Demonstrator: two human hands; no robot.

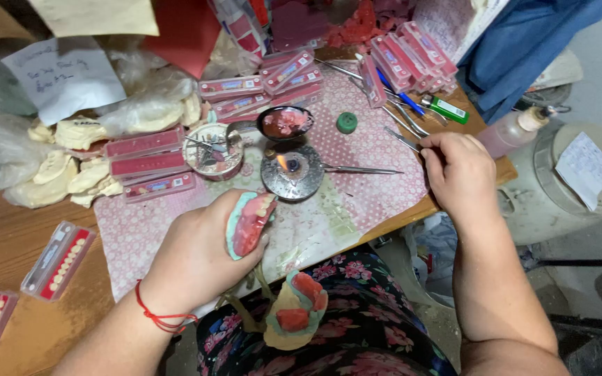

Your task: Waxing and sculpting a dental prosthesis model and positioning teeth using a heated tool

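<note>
lit burner mid-mat, tooth boxes behind, front mat free

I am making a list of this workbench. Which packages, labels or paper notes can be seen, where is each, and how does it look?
Tooth cards: flat pink strips, stacked centre-left.
More tooth cards: pink pile, top right.
Two tooth cards: clear cases with red strips, lower left.
Paper note: white handwritten sheet, top left.
Folded paper: white, on the grey bucket lid, right.
Lighter: green with a white label, beside the right hand.
Left hand: holds a pink wax denture model.
</note>
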